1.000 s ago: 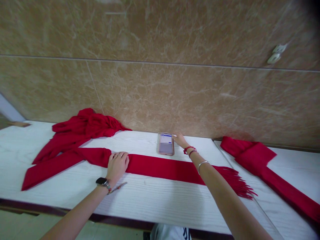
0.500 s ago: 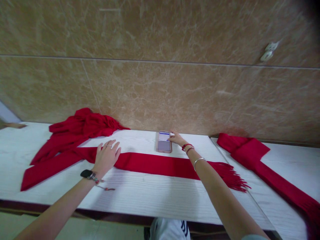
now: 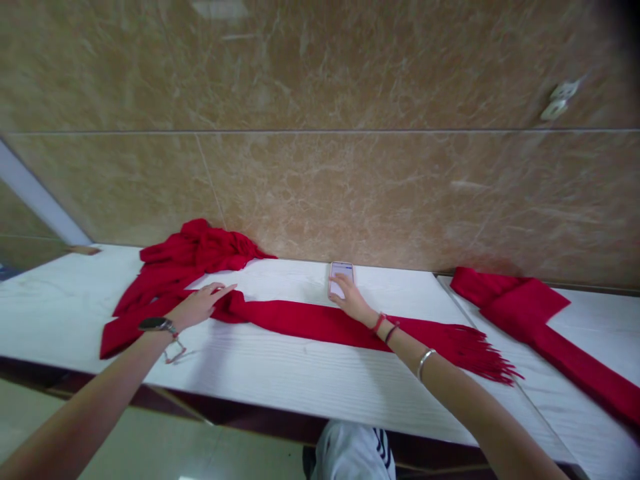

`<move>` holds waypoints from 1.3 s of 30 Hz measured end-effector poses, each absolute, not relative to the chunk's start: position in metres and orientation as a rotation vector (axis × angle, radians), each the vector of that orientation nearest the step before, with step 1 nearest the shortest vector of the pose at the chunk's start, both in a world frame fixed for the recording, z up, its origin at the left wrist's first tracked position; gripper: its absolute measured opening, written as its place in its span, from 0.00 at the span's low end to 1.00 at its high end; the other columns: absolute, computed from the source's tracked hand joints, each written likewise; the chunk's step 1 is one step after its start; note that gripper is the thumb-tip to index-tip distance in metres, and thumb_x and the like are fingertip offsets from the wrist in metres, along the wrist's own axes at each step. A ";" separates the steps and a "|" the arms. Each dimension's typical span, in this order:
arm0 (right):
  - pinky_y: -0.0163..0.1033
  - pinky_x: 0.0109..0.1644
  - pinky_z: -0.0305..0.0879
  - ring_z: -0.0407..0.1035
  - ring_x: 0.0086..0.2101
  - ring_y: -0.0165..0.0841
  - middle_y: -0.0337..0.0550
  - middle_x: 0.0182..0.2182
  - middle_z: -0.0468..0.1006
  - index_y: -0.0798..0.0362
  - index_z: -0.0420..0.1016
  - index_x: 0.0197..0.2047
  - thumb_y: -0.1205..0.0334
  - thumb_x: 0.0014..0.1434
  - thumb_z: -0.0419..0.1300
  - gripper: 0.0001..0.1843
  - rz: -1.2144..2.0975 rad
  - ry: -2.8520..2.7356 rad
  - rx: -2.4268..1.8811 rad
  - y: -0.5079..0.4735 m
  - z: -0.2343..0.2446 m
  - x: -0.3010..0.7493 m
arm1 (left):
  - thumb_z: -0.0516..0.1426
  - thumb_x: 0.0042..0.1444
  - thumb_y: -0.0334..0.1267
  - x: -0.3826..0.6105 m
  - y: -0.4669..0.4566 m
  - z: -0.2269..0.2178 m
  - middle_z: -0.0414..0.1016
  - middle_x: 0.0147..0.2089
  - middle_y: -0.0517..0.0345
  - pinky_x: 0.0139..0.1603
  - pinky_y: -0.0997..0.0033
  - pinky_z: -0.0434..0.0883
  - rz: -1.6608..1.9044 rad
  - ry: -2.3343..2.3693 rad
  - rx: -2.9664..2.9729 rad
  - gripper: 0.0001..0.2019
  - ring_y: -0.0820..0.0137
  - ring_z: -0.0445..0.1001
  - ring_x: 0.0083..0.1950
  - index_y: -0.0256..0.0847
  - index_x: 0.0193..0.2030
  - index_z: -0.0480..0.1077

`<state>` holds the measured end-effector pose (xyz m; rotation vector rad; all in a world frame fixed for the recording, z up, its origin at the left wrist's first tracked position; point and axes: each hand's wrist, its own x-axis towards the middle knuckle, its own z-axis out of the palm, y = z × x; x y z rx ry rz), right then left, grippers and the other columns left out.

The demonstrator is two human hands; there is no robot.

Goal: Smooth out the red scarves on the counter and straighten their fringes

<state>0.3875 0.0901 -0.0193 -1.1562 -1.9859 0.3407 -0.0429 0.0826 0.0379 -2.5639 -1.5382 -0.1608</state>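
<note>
A long red scarf lies stretched across the white tabletop, its fringe at the right end. My left hand hovers over the scarf's left part, fingers stretched out and empty, a dark watch on the wrist. Across the scarf, my right hand rests its fingers on a phone that lies flat by the wall, its screen lit. Red and silver bracelets circle that wrist.
A bunched red scarf is heaped at the back left against the brown marble wall. Another red scarf lies on the adjoining table at the right. The table's front edge runs just above my knees.
My left hand lifted off the scarf and slid left, fingers opening. My right hand shifted from the phone's right side onto it. The scarf bunched slightly near my left hand.
</note>
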 end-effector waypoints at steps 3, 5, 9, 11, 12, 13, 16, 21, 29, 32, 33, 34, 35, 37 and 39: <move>0.51 0.60 0.52 0.52 0.58 0.39 0.52 0.59 0.57 0.51 0.59 0.59 0.58 0.59 0.51 0.24 0.227 -2.365 -0.937 0.052 -0.018 0.364 | 0.47 0.44 0.21 -0.028 0.082 0.045 0.59 0.61 0.55 0.58 0.63 0.59 -0.023 -1.381 -2.640 0.31 0.65 0.56 0.62 0.45 0.57 0.61; 0.50 0.60 0.51 0.53 0.58 0.39 0.51 0.58 0.60 0.51 0.60 0.59 0.57 0.61 0.48 0.23 0.195 -2.528 -0.900 0.040 -0.016 0.358 | 0.47 0.44 0.21 -0.021 0.083 0.050 0.64 0.58 0.54 0.58 0.63 0.58 0.060 -1.364 -2.674 0.28 0.65 0.59 0.60 0.43 0.53 0.65; 0.50 0.61 0.50 0.53 0.58 0.39 0.51 0.58 0.60 0.53 0.59 0.60 0.57 0.63 0.44 0.24 0.165 -2.636 -0.936 0.038 -0.013 0.364 | 0.48 0.45 0.22 -0.013 0.084 0.060 0.72 0.47 0.52 0.53 0.64 0.61 0.075 -1.379 -2.671 0.24 0.64 0.69 0.50 0.41 0.50 0.67; 0.50 0.61 0.49 0.53 0.58 0.38 0.50 0.59 0.59 0.52 0.59 0.60 0.57 0.63 0.44 0.23 0.167 -2.641 -0.925 0.039 -0.013 0.372 | 0.48 0.44 0.22 -0.010 0.083 0.064 0.71 0.49 0.53 0.53 0.65 0.61 0.075 -1.321 -2.681 0.25 0.64 0.68 0.50 0.44 0.50 0.67; 0.49 0.62 0.49 0.53 0.58 0.37 0.49 0.59 0.59 0.52 0.59 0.60 0.57 0.63 0.44 0.23 0.173 -2.633 -0.918 0.038 -0.013 0.377 | 0.49 0.43 0.22 -0.008 0.083 0.066 0.69 0.51 0.53 0.54 0.65 0.60 0.080 -1.280 -2.700 0.25 0.64 0.67 0.52 0.44 0.49 0.68; 0.48 0.62 0.50 0.53 0.58 0.36 0.49 0.60 0.59 0.52 0.59 0.60 0.57 0.63 0.44 0.23 0.176 -2.622 -0.912 0.037 -0.013 0.383 | 0.51 0.41 0.23 -0.006 0.082 0.068 0.68 0.53 0.53 0.55 0.65 0.58 0.091 -1.245 -2.730 0.24 0.63 0.65 0.54 0.44 0.47 0.69; 0.48 0.62 0.51 0.53 0.58 0.36 0.49 0.59 0.60 0.52 0.62 0.58 0.58 0.63 0.45 0.22 0.148 -2.617 -0.892 0.033 -0.010 0.400 | 0.53 0.40 0.26 0.003 0.079 0.074 0.70 0.50 0.52 0.54 0.66 0.59 0.171 -1.257 -2.823 0.18 0.62 0.65 0.53 0.41 0.40 0.70; 0.49 0.61 0.51 0.52 0.58 0.39 0.53 0.58 0.60 0.55 0.63 0.57 0.56 0.61 0.48 0.23 0.118 -2.565 -0.909 0.026 0.009 0.384 | 0.52 0.45 0.32 0.022 0.070 0.083 0.72 0.38 0.55 0.45 0.69 0.64 0.115 -1.335 -2.851 0.09 0.64 0.70 0.42 0.41 0.35 0.68; 0.51 0.62 0.44 0.49 0.60 0.39 0.52 0.59 0.59 0.56 0.55 0.62 0.57 0.61 0.47 0.27 0.124 -2.707 -0.867 0.007 -0.002 0.303 | 0.56 0.44 0.33 0.012 0.053 0.085 0.67 0.53 0.51 0.55 0.69 0.59 0.150 -1.276 -2.874 0.14 0.64 0.64 0.54 0.39 0.41 0.69; 0.49 0.62 0.45 0.49 0.60 0.37 0.50 0.60 0.58 0.56 0.56 0.61 0.61 0.62 0.45 0.24 0.097 -2.689 -0.879 0.004 -0.011 0.307 | 0.57 0.45 0.35 -0.010 0.050 0.084 0.68 0.54 0.50 0.56 0.67 0.58 0.271 -1.392 -2.842 0.23 0.63 0.64 0.56 0.40 0.51 0.65; 0.49 0.62 0.45 0.49 0.60 0.36 0.50 0.60 0.59 0.55 0.56 0.61 0.62 0.62 0.45 0.24 0.097 -2.682 -0.879 0.004 -0.013 0.309 | 0.57 0.45 0.35 -0.018 0.050 0.082 0.66 0.56 0.50 0.57 0.66 0.57 0.257 -1.432 -2.823 0.26 0.63 0.62 0.57 0.40 0.54 0.63; 0.49 0.62 0.46 0.50 0.60 0.36 0.49 0.59 0.59 0.54 0.57 0.61 0.63 0.62 0.44 0.24 0.097 -2.676 -0.881 0.003 -0.014 0.311 | 0.57 0.45 0.36 -0.026 0.050 0.081 0.62 0.59 0.49 0.58 0.65 0.56 0.228 -1.467 -2.805 0.29 0.62 0.59 0.60 0.40 0.57 0.60; 0.49 0.62 0.46 0.50 0.60 0.35 0.49 0.59 0.59 0.54 0.57 0.61 0.63 0.62 0.44 0.23 0.095 -2.672 -0.885 0.003 -0.015 0.312 | 0.57 0.45 0.37 -0.033 0.051 0.078 0.58 0.62 0.48 0.59 0.63 0.54 0.199 -1.504 -2.792 0.31 0.61 0.55 0.62 0.41 0.59 0.57; 0.49 0.62 0.46 0.50 0.60 0.36 0.49 0.59 0.60 0.54 0.57 0.61 0.63 0.62 0.45 0.23 0.091 -2.667 -0.892 0.001 -0.015 0.314 | 0.57 0.46 0.39 -0.044 0.053 0.073 0.51 0.65 0.48 0.60 0.62 0.52 0.184 -1.586 -2.790 0.34 0.60 0.50 0.65 0.41 0.62 0.53; 0.49 0.62 0.46 0.50 0.60 0.36 0.48 0.59 0.60 0.53 0.57 0.61 0.63 0.62 0.45 0.23 0.092 -2.662 -0.891 -0.001 -0.015 0.314 | 0.56 0.47 0.41 -0.052 0.056 0.070 0.50 0.66 0.47 0.60 0.63 0.53 0.217 -1.674 -2.835 0.34 0.61 0.51 0.64 0.40 0.62 0.53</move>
